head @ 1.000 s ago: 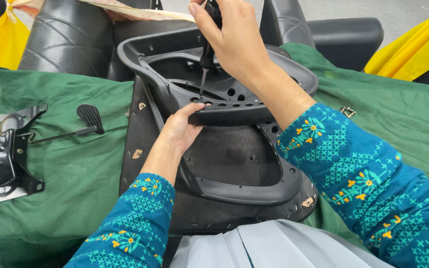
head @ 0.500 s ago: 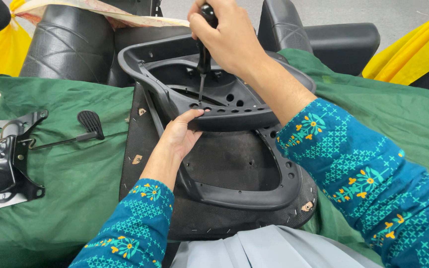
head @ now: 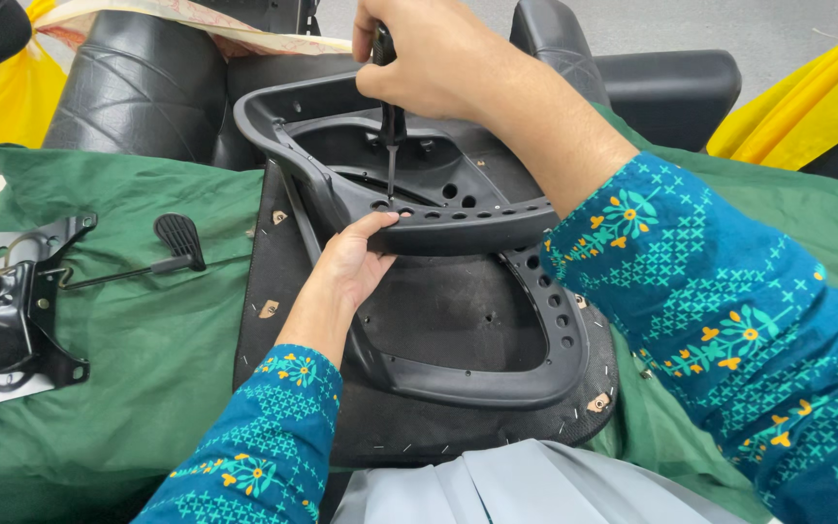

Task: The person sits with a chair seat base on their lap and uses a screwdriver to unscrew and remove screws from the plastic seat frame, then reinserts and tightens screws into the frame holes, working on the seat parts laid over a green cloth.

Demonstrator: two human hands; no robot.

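A black plastic chair frame (head: 458, 218) with rows of holes stands tilted on an upturned black seat base (head: 458, 320) on a green cloth. My right hand (head: 429, 58) grips the handle of a black screwdriver (head: 390, 146), which stands upright with its tip in a hole of the frame's near rim. My left hand (head: 351, 267) holds that rim from below, thumb on top beside the tip.
A black metal chair mechanism (head: 2, 311) with a lever and paddle handle (head: 178, 238) lies at the left on the green cloth (head: 147, 330). Black padded chair parts (head: 138, 87) and yellow fabric (head: 797, 107) lie behind. My grey trouser lap (head: 516, 490) is at the bottom.
The view has shifted slightly. My right hand keeps the screwdriver upright over the same spot on the rim, and my left hand stays under the rim.
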